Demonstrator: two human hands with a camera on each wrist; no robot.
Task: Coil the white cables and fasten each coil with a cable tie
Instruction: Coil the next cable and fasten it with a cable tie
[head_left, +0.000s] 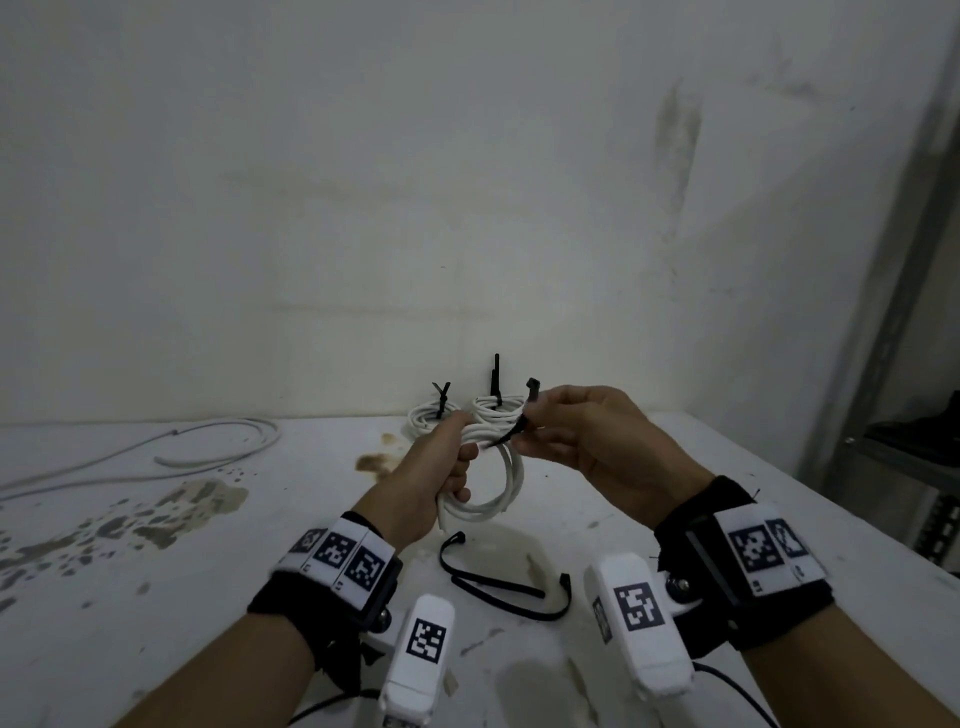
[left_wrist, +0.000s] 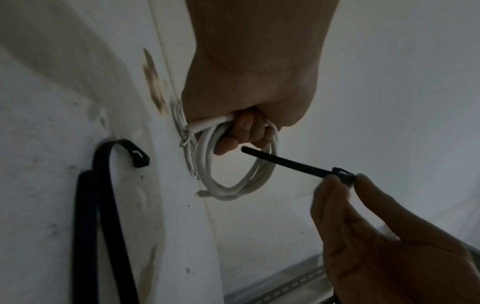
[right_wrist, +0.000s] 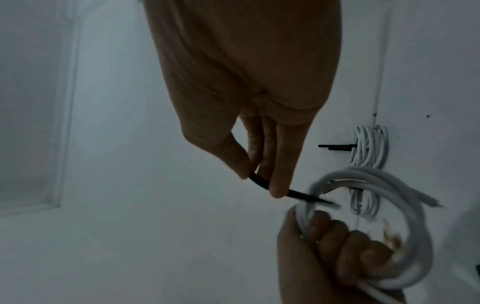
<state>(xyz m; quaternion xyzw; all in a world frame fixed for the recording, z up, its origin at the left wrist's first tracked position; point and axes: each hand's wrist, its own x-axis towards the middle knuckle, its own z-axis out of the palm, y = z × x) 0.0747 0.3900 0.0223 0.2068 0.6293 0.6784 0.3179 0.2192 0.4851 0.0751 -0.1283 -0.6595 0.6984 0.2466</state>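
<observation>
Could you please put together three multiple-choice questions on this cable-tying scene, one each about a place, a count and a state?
1. Where do the finished coils lie?
A. at the far table edge by the wall
B. on the metal shelf
C. in the person's lap

2. How many spare cable ties lie on the table between the forearms?
A. none
B. two
C. five

3. What state is the cable tie held by the right hand in?
A. cinched tight around the coil
B. still open, its tip pointing into the coil
C. snapped in half

Answers:
1 A, both tied coils sit by the wall.
2 B, two black ties lie there.
3 B, the left hand grips the held coil and the tie's free tip is unthreaded.
</observation>
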